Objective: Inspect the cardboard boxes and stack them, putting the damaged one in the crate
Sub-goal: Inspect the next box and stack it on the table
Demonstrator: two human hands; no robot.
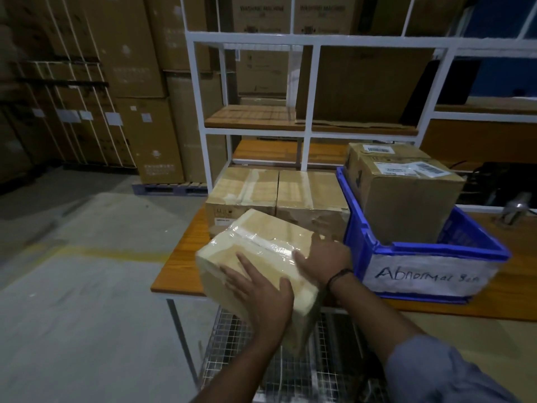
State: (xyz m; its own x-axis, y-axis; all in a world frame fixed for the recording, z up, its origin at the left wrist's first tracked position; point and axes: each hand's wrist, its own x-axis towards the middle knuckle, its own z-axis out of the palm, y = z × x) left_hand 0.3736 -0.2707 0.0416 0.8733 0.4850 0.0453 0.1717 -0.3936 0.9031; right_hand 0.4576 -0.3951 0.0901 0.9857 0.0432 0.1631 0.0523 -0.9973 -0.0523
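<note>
Two hands: both on the held box (261,237), head view only
Left hand (258,289): flat on the near face, fingers straight and spread, pressing rather than clutching
Right hand (322,257): cupped round the right edge, thumb over the taped top, fingers wrapped round the far side
Where the box is: up off the desk (180,257), tilted, hanging over its near edge
Long axis: hard to call, but the tape seam runs roughly left to right
Stack spot: two boxes (244,187) side by side on the desk, right behind the held one
Crate (421,248): blue, just beside the right hand, already has a labelled box (406,205) in it
What it turns on: mid-inspection I reckon; stack is dead ahead, crate is off to the right, right hand nearer it
Damage: can't tell, tape's shiny and the shot's dim
</note>
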